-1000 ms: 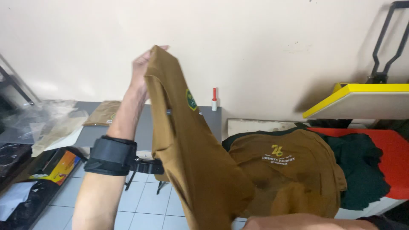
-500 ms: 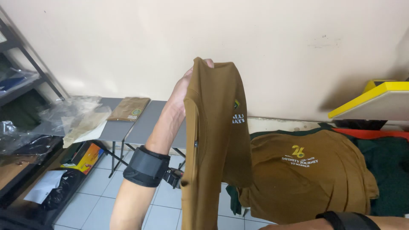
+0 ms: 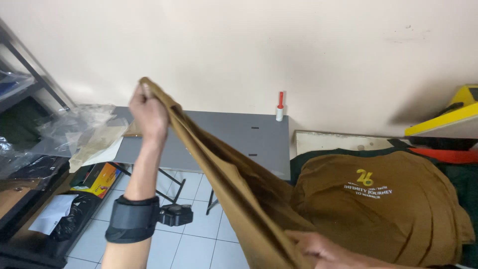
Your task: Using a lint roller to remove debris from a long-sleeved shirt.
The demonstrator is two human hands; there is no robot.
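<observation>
While a brown shirt (image 3: 234, 184) stretches diagonally across the middle of the frame, the left hand (image 3: 148, 112) holds it aloft at upper left of centre, fingers closed in a fist around one end of the cloth. From that raised grip the fabric runs down to the bottom edge, where the right hand (image 3: 323, 249) presses into its lower folds at lower right of centre; its fingers lie against the cloth, though whether they pinch it or merely rest on it cannot be told. A black band (image 3: 132, 219) wraps the left wrist, with a small black device fixed to its side. To the right, a stack of matching brown shirts (image 3: 383, 204) with pale and yellow print on the chest lies over dark green cloth. Behind the raised arm a grey table (image 3: 249, 137) stands against the cream wall, with a small white bottle with a red cap (image 3: 280, 107) on its far edge. Crumpled clear plastic bags (image 3: 84, 129) spread over the table's left end, and a yellow box (image 3: 97, 179) sits on the tiled floor beneath.
</observation>
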